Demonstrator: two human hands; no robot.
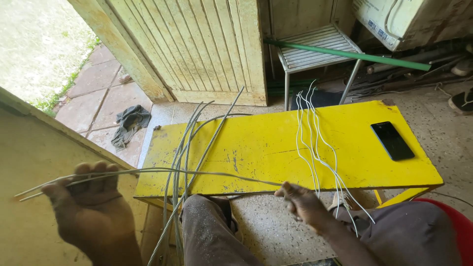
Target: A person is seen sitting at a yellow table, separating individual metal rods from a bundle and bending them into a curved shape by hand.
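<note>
While a thin grey wire (197, 173) is stretched between both hands in front of the knees, its left end is clenched in the left hand (91, 209), fingers curled around it, and its right end is pinched in the right hand (303, 203) at the near edge of the yellow table (276, 143). A bundle of grey wires (189, 148) is laid slantwise across the table's left part and hangs over its near edge. White wires (313, 143) are draped over the middle, and a black phone (392, 140) is laid flat towards the right end. A dark rag (129, 123) is seen on the paving beyond.
</note>
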